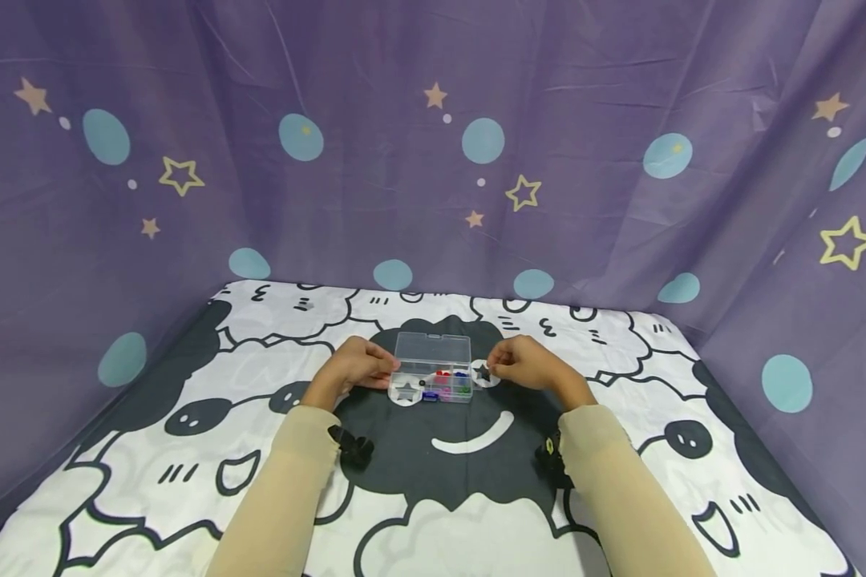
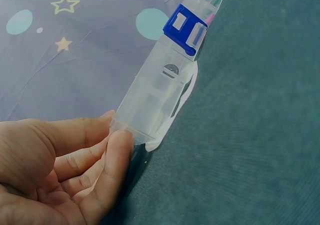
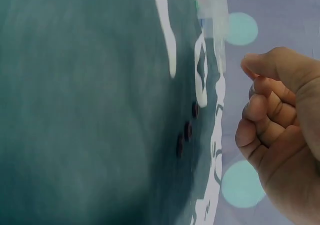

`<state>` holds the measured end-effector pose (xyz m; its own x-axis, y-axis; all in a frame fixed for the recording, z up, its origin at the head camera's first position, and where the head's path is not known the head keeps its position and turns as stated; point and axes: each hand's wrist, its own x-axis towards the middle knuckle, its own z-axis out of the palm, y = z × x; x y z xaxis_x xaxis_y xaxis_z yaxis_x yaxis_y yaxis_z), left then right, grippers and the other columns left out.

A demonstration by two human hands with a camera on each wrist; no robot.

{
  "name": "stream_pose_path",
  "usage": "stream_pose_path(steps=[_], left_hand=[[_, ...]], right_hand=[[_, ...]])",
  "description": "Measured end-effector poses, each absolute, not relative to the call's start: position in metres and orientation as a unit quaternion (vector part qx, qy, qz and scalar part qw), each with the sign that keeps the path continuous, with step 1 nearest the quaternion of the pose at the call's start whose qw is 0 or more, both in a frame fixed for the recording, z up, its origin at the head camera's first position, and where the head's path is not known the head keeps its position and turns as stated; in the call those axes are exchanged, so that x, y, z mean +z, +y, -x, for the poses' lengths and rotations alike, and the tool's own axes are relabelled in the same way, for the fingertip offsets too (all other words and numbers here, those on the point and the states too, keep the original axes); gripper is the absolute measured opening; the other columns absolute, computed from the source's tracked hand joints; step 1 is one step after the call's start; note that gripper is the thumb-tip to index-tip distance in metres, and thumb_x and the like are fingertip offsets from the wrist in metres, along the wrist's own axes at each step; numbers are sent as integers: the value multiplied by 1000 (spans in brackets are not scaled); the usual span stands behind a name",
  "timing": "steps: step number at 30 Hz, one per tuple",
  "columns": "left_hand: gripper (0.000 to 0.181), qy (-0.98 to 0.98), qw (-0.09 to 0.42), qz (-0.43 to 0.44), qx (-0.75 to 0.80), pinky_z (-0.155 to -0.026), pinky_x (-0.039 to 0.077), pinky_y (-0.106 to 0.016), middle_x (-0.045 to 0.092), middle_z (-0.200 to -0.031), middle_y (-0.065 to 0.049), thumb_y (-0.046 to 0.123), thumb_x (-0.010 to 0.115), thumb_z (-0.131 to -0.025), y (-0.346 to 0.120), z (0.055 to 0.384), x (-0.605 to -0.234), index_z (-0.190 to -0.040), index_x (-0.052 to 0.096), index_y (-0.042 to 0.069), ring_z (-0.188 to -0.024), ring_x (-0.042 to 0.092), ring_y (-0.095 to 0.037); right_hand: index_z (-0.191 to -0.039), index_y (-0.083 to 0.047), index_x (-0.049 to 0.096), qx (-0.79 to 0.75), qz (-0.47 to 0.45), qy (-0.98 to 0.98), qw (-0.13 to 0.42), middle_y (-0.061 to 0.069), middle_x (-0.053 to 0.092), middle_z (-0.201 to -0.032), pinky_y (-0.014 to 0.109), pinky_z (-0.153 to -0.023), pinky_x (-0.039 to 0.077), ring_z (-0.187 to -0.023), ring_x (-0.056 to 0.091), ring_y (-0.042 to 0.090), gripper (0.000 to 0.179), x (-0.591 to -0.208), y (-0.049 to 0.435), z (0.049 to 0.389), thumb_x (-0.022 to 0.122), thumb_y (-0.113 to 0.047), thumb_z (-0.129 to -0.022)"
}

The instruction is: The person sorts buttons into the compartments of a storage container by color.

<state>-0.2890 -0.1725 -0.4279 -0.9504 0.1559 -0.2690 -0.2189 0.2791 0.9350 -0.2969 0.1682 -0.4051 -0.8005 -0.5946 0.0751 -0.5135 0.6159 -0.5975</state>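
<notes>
A clear plastic compartment box point(image 1: 413, 367) lies on the cloth with its lid point(image 1: 433, 347) raised. Red, pink, blue and green small pieces point(image 1: 443, 384) fill its right-hand compartments. On the front sits a blue latch point(image 2: 184, 29). My left hand point(image 1: 357, 365) grips the box's left end between thumb and fingers. A dark round shape point(image 2: 171, 70) shows at the box's wall. Beside the right end, my right hand point(image 1: 527, 361) hovers with curled fingers, thumb near the index finger; whether it pinches something small is hidden. Several dark small pieces point(image 3: 188, 131) lie on the cloth nearby.
The cloth point(image 1: 476, 481) has printed cartoon faces and a large dark patch under the box. White circles with dark stars point(image 1: 406, 392) are printed beside it. A purple curtain point(image 1: 375, 208) hangs behind and along both sides.
</notes>
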Motion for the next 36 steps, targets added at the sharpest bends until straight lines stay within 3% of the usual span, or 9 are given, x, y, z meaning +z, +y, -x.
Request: stream_pose_path(steps=[12, 27, 36], left_hand=[[18, 783, 157, 22, 601, -65, 65, -29, 69, -89, -14, 3, 74, -94, -172, 289, -428, -109, 75, -6, -64, 70, -15], [18, 783, 162, 23, 600, -67, 66, -30, 69, -90, -15, 4, 74, -94, -172, 290, -428, -109, 75, -6, -66, 71, -15], [16, 781, 160, 23, 603, -67, 66, -30, 69, -89, -15, 3, 74, -94, -172, 289, -426, -107, 75, -5, -66, 71, -16]], right_hand=[[-92, -6, 75, -279, 274, 916, 90, -5, 70, -81, 26, -67, 51, -71, 58, 10, 6, -410, 190, 299, 71, -6, -95], [-89, -3, 73, -263, 273, 915, 137, -3, 68, -78, 26, -63, 50, -69, 57, 11, 4, -418, 195, 306, 76, -6, -90], [-87, -6, 71, -254, 280, 914, 147, -4, 64, -76, 25, -62, 46, -67, 53, 10, 8, -416, 192, 305, 70, -1, -93]])
